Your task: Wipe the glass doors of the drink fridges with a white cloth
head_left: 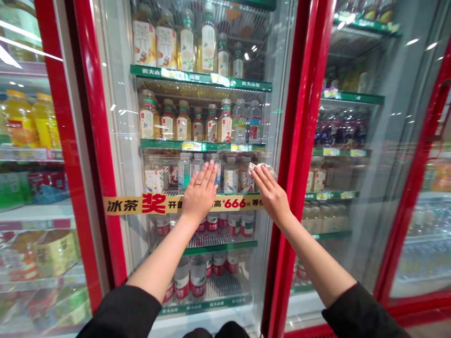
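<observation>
In the head view, reaching both bare forearms out of black sleeves toward the glass door of a drinks cooler, facing it between the left and right edges of its red frame. Laying the left hand flat near the middle of the door, turning its back outward, holding its fingers straight and close together, and wearing a ring on one of them. Covering with its wrist side part of a yellow strip, running across the door from the left edge toward the right. Pressing the right hand over a pale cloth, close to the right edge of the door, stretching its fingers forward side by side. Letting the cloth peek out bunched around the fingertips, just below the right end of a green shelf edge. Cannot tell whether pinching the cloth with the thumb or only flattening it beneath the fingers. Holding both hands apart at nearly the same height. Seeing through the glass, between the hands, lidded bottles standing along the front edge of their shelf, and, below the strip, red-labelled bottles standing toward the left end of the lowest shelf.
</observation>
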A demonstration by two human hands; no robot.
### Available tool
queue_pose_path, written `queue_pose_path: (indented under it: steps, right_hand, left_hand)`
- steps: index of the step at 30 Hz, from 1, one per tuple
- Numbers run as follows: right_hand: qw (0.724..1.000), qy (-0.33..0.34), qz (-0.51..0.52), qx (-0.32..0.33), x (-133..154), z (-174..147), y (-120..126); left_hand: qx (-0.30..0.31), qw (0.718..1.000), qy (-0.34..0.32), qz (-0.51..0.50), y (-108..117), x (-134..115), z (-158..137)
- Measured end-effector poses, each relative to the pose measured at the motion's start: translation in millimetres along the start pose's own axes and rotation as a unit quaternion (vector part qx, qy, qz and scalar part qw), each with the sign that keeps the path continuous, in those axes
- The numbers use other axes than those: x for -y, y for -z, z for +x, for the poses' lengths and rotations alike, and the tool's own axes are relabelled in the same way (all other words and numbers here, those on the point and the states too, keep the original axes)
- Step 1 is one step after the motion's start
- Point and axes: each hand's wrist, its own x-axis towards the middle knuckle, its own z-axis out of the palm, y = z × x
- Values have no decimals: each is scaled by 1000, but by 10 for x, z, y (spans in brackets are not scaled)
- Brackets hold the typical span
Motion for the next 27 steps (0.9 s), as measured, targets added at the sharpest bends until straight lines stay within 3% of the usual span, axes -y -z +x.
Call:
queue_pose_path:
  steps: [4,7,9,14,19,27]
  right_hand:
    - [998,-47,-17,-29,-111,131,-8]
    - [993,-87,-18,-73,-22,325,-128]
    - [994,-79,-10,-78,70,379,-188]
    - [1000,-7,6,-9,112,87,-120]
    - [998,-37,-17,-37,-130,-187,-11]
    - [989,-121,2,-86,-228,355,-85]
  left_hand:
    - [0,1000,3,-10,-7,3,-5]
    - [-2,1000,4,-15,-13,5,-9]
    - [-4,1000,3,-11,-14,6,-10]
    - [-6,1000,2,11,-9,3,-8]
    - [-2,1000,5,12,-10,-6,-7]
    - [5,1000,8,0,-5,-2,-9]
